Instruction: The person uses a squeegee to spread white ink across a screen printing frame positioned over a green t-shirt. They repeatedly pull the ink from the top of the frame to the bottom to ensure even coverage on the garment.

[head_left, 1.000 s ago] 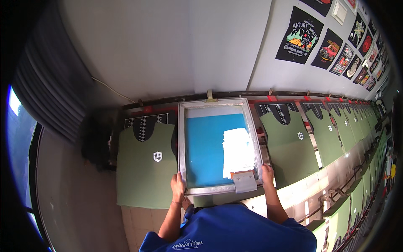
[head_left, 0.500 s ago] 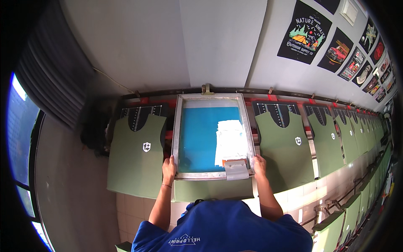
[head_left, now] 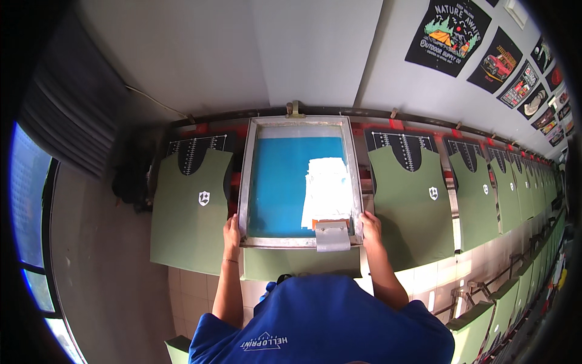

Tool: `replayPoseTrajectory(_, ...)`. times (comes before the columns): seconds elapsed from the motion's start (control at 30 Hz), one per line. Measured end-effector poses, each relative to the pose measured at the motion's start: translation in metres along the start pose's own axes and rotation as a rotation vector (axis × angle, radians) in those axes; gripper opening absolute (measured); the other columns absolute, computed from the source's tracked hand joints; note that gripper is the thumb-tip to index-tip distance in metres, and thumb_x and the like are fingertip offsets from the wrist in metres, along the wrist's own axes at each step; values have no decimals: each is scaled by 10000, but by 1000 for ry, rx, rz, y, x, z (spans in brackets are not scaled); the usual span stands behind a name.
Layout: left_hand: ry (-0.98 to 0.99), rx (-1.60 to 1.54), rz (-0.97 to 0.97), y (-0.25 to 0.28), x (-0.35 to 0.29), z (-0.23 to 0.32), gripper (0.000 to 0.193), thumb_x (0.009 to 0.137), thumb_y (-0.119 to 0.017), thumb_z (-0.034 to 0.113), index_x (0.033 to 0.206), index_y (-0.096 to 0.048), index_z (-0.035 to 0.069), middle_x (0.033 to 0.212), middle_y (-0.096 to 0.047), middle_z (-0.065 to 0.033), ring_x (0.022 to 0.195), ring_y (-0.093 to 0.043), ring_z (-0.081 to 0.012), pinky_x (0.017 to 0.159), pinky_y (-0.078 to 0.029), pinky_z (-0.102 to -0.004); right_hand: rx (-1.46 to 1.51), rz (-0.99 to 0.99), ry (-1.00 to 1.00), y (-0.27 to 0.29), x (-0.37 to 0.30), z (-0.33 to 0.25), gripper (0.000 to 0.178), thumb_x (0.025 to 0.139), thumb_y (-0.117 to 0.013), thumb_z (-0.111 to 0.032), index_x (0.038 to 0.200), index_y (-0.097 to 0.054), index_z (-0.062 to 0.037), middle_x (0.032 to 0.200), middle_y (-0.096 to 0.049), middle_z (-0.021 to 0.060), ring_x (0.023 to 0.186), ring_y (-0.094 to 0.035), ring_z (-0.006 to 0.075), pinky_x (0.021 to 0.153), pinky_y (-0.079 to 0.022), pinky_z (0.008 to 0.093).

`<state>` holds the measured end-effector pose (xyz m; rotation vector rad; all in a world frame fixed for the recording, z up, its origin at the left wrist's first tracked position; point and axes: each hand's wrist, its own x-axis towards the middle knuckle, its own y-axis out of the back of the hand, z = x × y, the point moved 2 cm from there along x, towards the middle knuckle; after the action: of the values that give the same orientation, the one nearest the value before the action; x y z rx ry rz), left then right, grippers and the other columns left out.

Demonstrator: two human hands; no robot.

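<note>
A screen-printing frame [head_left: 248, 182] with a blue mesh [head_left: 280, 182] lies over a green shirt panel [head_left: 301, 264], whose near end sticks out below it. My left hand [head_left: 231, 238] is closed on the frame's near left side. On its near right side, my right hand [head_left: 370, 229] grips the rim, fingers partly hidden behind it. A squeegee with a grey metal guard [head_left: 333, 238] and an orange-brown strip leans on the near right edge, close to my right hand. Beyond it, a bright white patch [head_left: 327, 188] covers the right part of the mesh; glare hides its detail.
Green shirt panels with white badges lie on black boards to the left [head_left: 193, 224] and right [head_left: 412, 218], and several more recede rightward. A metal bracket [head_left: 295, 110] on the rail meets the frame's far edge. Another row of panels [head_left: 473, 327] stands at lower right.
The whole view has shifted, so the frame, panels and rail appear higher in the picture. Both hands keep hold of the frame, which stays at the same bracket.
</note>
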<state>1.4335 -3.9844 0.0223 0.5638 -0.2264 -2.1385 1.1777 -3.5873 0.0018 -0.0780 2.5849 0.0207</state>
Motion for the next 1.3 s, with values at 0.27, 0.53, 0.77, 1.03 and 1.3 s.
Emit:
replayPoseTrajectory(0.27,104,-467,129,-12,12,-42,483,1038,-491,408,1039,-694,-31,868,-682,-54,778,-610,-138,704,-477,-283,112,-11,25,-3,16,27,380,944,-689,-135,1284,-635,27,1129,-706,80,977,-648,139,872,-501,286)
replayPoseTrajectory(0.53,68,-367,204,-19,8,-37,492,1023,-516,416,980,-690,-42,822,-658,-50,761,-578,-127,690,-450,-275,82,7,49,-2,18,29,385,957,-685,-153,1286,-625,40,1147,-700,93,1016,-645,150,897,-500,300)
replayPoseTrajectory(0.77,-103,-156,288,-19,10,-33,449,1021,-544,366,996,-671,-64,861,-652,-74,785,-552,-148,742,-457,-298,-52,-81,111,4,26,29,396,994,-647,-230,1297,-624,24,1177,-691,90,1041,-634,151,925,-487,299)
replayPoseTrajectory(1.03,-335,-36,254,6,-61,2,282,1034,-557,218,985,-636,-48,875,-636,-53,793,-531,-111,721,-445,-276,-58,232,441,11,-2,43,452,1020,-473,-333,1099,-723,35,979,-710,113,935,-641,216,871,-479,345)
replayPoseTrajectory(1.3,-144,-120,-230,-40,-126,1,279,1028,-548,199,992,-661,-53,857,-671,-67,804,-610,-132,766,-500,-284,74,282,454,11,6,57,412,972,-488,-308,1045,-748,3,802,-630,17,752,-576,124,711,-455,286)
